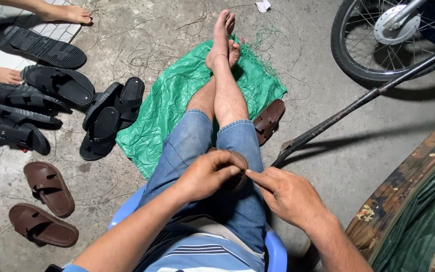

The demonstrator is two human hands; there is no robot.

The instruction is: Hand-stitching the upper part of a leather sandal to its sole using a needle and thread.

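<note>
A brown sandal rests on my lap, mostly hidden under my hands. My left hand wraps over its top and grips it. My right hand pinches at its edge with thumb and forefinger closed; whether a thread or needle is between them I cannot tell. My crossed legs in blue jeans stretch out over a green sack on the concrete floor. I sit on a blue plastic chair.
Another brown sandal lies beside my right leg. Two brown sandals lie at the left, black sandals piled beyond them. Another person's bare feet are top left. A wheel and metal bar stand right.
</note>
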